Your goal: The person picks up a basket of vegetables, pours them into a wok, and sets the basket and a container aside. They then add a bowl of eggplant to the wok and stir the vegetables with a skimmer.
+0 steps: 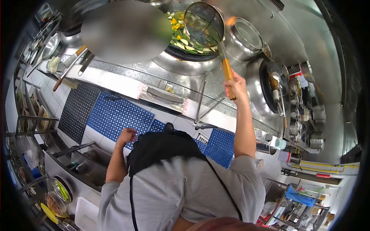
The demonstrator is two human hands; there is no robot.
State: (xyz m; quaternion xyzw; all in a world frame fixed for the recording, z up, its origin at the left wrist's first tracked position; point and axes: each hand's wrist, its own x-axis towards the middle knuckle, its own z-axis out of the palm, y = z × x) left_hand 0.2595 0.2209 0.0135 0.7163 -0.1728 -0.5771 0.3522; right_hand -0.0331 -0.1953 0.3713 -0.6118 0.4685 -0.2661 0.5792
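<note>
Head view: right hand (236, 85) raised at centre right, arm extended, grip clenched on the wooden handle of the wire skimmer (204, 24). Its basket sits over the wok (181, 57) of vegetables, top centre. Left hand (127, 135), centre left, elbow bent, fist clenched above the blue floor mat (115, 115).

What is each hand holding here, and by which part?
The right hand holds the wire skimmer by the end of its wooden handle, basket over the wok of vegetables. The left hand is a closed fist; nothing shows in it.
</note>
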